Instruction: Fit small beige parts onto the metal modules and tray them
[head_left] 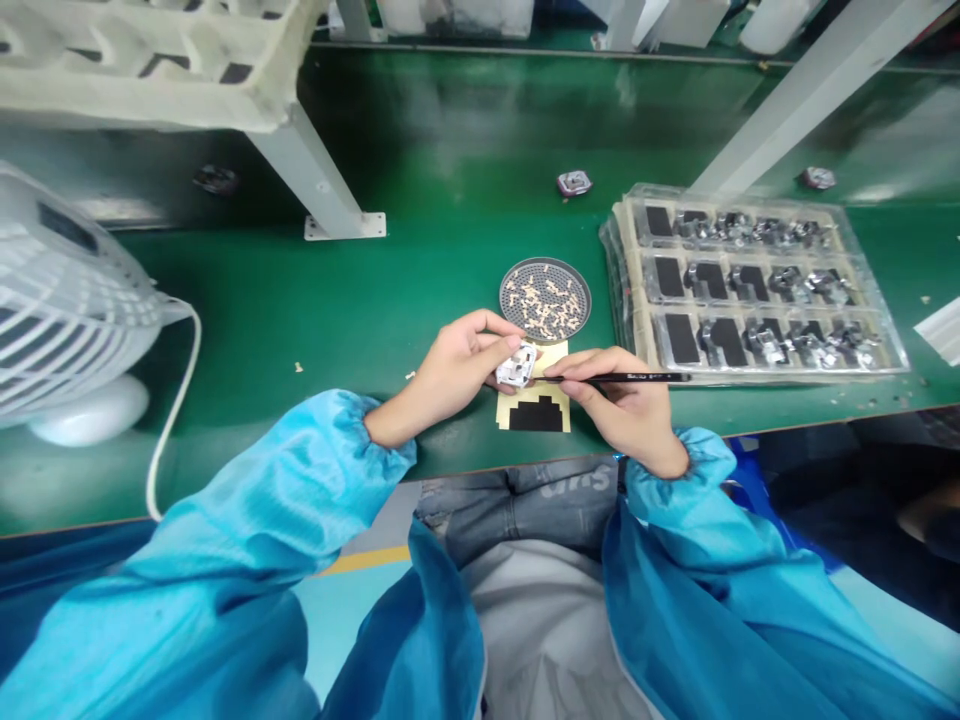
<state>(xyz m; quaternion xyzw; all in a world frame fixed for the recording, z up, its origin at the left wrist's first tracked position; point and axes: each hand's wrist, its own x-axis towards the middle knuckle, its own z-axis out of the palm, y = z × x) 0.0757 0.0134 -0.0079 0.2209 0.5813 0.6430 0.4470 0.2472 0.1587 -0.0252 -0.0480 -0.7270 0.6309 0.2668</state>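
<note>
Between the thumb and fingers of my left hand is a small white and metallic device part, held up above the bench. My right hand pinches a thin black pen-like tool with pale lettering, its tip at the part's right edge. Whether the tip touches the part is too small to tell. Under both hands lies a yellow backing sheet bearing a black stepped patch. Just beyond it rests a round grey perforated dish holding many tiny beige pieces.
At right, a stack of clear trays holds rows of metallic parts and black pads. A white fan with a cable stands left. Grey posts rise from the green bench. Another small device lies behind the dish.
</note>
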